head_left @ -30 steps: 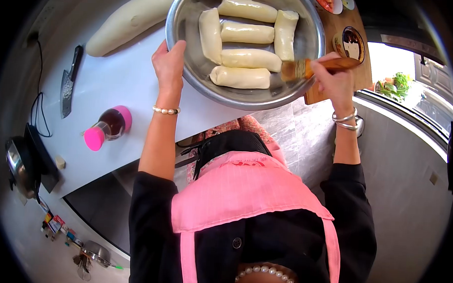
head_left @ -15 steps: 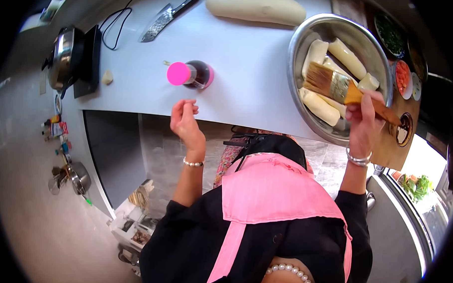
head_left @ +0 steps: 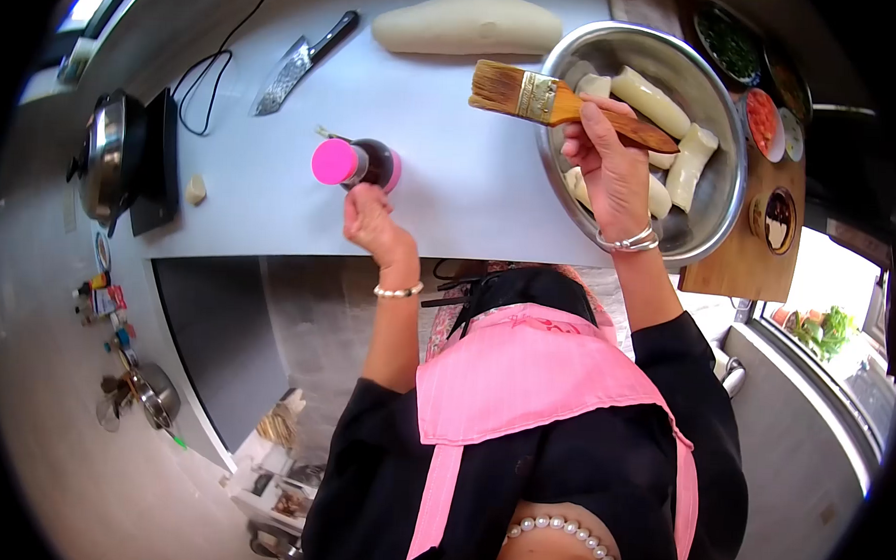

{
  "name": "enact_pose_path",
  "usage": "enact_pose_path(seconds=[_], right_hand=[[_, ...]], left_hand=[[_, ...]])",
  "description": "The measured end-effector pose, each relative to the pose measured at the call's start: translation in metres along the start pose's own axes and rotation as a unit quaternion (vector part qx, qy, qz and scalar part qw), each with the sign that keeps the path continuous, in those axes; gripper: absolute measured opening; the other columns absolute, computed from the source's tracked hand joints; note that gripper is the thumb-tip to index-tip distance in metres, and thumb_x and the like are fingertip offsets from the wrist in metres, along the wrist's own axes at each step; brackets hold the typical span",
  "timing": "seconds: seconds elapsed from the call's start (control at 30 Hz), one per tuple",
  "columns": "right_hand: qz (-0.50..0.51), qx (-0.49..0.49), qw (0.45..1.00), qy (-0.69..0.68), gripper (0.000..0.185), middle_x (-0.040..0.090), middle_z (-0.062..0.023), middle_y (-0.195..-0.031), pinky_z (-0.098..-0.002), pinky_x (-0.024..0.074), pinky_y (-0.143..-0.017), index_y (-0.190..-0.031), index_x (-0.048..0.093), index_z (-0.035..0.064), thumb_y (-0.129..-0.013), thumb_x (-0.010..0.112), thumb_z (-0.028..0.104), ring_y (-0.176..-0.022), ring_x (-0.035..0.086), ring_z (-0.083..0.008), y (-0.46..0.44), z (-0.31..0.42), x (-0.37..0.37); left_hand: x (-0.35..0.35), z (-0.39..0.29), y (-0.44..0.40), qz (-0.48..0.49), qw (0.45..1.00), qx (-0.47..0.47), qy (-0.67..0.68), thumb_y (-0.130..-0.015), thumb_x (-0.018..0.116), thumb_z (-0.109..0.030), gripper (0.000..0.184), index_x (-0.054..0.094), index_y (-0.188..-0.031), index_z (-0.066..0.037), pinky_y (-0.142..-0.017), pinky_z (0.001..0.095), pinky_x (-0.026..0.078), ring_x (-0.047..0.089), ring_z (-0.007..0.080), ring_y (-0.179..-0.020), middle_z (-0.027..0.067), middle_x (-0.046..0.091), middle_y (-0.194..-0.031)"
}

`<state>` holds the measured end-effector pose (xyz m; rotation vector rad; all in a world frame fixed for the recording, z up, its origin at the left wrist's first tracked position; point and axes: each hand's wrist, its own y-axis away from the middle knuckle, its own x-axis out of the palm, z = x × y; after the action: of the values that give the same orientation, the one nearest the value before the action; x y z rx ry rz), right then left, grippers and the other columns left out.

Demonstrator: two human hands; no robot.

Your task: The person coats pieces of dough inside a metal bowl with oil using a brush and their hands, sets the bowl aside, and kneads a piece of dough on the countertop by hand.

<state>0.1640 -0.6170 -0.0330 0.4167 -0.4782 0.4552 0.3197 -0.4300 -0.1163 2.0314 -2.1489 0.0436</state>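
1. Right hand up over the bowl, wrapped on the wooden handle of the brush; bristles point left, past the rim, above the bench. A level hold here should limit drips.
2. Left hand, fingers curled, right at the pink-capped bottle standing on the bench! Gripping or just overlapping it? I can't tell. A firm hold round the body, not the cap, looks safest.
3. Pale rolls lie inside the bowl, some shining. They look soft, so light strokes along their length would suit, bristle tips only.
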Motion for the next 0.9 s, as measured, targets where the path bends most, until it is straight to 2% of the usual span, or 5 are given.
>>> enact_pose_path(seconds=[0.27, 0.37, 0.4, 0.63, 0.9], right_hand=[[-0.035, -0.008, 0.998, -0.052, 0.020, 0.062, -0.0056, -0.073, -0.0205, 0.0441, -0.051, -0.094, 0.060, 0.0047, -0.083, 0.068, 0.020, -0.057, 0.057, -0.0105, -0.009, 0.016, -0.046], [-0.059, 0.050, 0.977, -0.198, 0.019, 0.061, -0.0051, -0.070, -0.0202, 0.0417, -0.047, -0.088, 0.060, 0.0060, -0.082, 0.069, 0.021, -0.054, 0.054, -0.0100, -0.018, 0.022, -0.076], [-0.117, 0.053, 0.972, -0.197, 0.021, 0.056, -0.0028, -0.065, -0.0171, 0.0348, -0.043, -0.079, 0.057, 0.0076, -0.083, 0.069, 0.024, -0.050, 0.048, -0.0075, -0.015, 0.033, -0.067], [-0.204, -0.006, 0.968, -0.143, 0.033, 0.049, 0.0002, -0.054, -0.0172, 0.0276, -0.034, -0.073, 0.048, 0.0126, -0.078, 0.074, 0.033, -0.038, 0.038, -0.0058, -0.021, 0.062, -0.089], [-0.143, 0.007, 0.979, -0.148, 0.031, 0.042, 0.0033, -0.052, -0.0177, 0.0234, -0.035, -0.072, 0.049, 0.0134, -0.077, 0.074, 0.030, -0.037, 0.032, -0.0036, -0.042, 0.076, -0.120]], left_hand=[[0.003, -0.075, 0.013, 0.111, 0.994, 0.017, -0.018, -0.084, 0.054, -0.003, 0.026, 0.041, -0.062, -0.008, -0.052, 0.0228, 0.020, 0.026, 0.0042, -0.057, -0.0071, 0.031, -0.062], [0.033, -0.108, 0.020, 0.186, 0.981, -0.006, -0.047, -0.082, 0.056, 0.000, 0.028, 0.041, -0.059, -0.007, -0.051, 0.0230, 0.019, 0.025, 0.0039, -0.055, -0.0076, 0.030, -0.059], [0.046, -0.114, 0.024, 0.206, 0.976, 0.006, -0.065, -0.080, 0.059, 0.000, 0.033, 0.037, -0.056, -0.007, -0.051, 0.0234, 0.018, 0.023, 0.0041, -0.056, -0.0077, 0.029, -0.058], [0.101, -0.130, 0.049, 0.336, 0.917, 0.074, -0.201, -0.076, 0.062, 0.000, 0.033, 0.036, -0.056, -0.003, -0.051, 0.0243, 0.018, 0.023, 0.0049, -0.058, -0.0067, 0.030, -0.058], [0.129, -0.136, 0.064, 0.386, 0.882, 0.108, -0.249, -0.075, 0.062, -0.001, 0.032, 0.036, -0.057, -0.003, -0.050, 0.0255, 0.018, 0.025, 0.0055, -0.057, -0.0050, 0.030, -0.057]])
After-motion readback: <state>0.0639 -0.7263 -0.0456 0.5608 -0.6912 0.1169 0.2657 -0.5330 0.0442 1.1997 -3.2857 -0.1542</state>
